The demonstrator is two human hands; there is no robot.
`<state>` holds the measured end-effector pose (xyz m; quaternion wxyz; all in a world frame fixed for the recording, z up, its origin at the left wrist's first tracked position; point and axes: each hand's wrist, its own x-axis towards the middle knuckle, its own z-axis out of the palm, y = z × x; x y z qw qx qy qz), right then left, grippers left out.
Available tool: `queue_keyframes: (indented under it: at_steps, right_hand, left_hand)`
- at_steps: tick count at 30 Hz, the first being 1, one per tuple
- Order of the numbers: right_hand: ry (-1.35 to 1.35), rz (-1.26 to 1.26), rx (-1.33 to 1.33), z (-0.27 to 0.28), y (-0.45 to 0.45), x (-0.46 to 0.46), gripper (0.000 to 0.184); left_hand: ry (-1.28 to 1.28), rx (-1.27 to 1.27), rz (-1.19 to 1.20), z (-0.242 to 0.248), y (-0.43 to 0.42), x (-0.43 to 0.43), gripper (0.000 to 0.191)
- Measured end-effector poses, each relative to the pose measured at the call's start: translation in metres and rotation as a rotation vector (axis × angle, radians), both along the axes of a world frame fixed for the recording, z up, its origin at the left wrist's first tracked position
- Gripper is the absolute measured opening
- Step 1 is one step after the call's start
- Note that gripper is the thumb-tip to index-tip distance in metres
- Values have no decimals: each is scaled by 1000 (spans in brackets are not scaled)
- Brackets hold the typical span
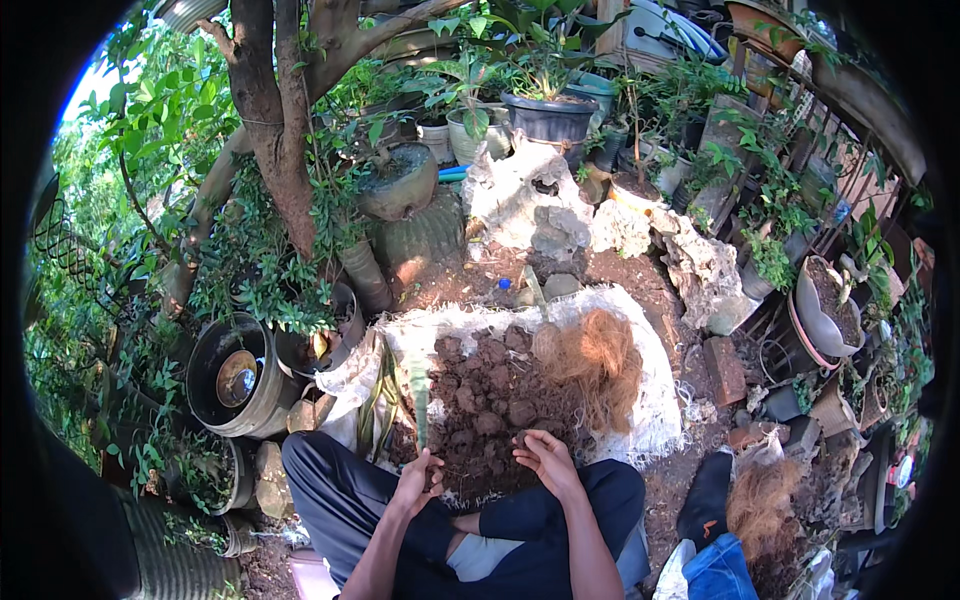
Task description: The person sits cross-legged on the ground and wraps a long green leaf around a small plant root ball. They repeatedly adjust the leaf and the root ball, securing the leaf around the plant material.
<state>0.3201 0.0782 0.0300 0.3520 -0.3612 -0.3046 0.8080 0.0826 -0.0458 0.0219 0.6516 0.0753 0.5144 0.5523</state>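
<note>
My left hand point(415, 480) grips the base of an upright, banded green leaf point(418, 397), likely a snake plant leaf, with dark soil at the fingers. Pinched in the fingertips of my right hand point(551, 463) is a small soil clump point(521, 439). Between and beyond both hands, clumpy brown soil point(484, 390) is heaped on a white woven sack point(652, 367). Coconut fibre point(604, 360) lies on the sack's right part. Beside it, another leaf point(535, 289) stands in a fibre-wrapped ball point(547, 341). Several long leaves point(382, 405) lie at the sack's left edge.
Buckets point(232, 379) stand at the left, below a tree trunk point(274, 142). Pale rugged rocks point(517, 195) and potted plants point(551, 112) line the far side. At right are a brick point(724, 371), more fibre point(765, 499) and another person's socked foot point(705, 491).
</note>
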Motion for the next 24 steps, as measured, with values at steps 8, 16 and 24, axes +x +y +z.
queue_keyframes:
  at_steps: [8,16,24]
  right_hand:
    - [9,-47,16,2,-2,0,24]
    - [11,-78,51,-1,-1,3,25]
    - [-16,-54,59,3,-2,-1,28]
  left_hand:
    - [-212,-35,-21,12,-3,24,36]
    - [24,255,-37,63,22,58,39]
    - [-65,81,1,50,22,48,38]
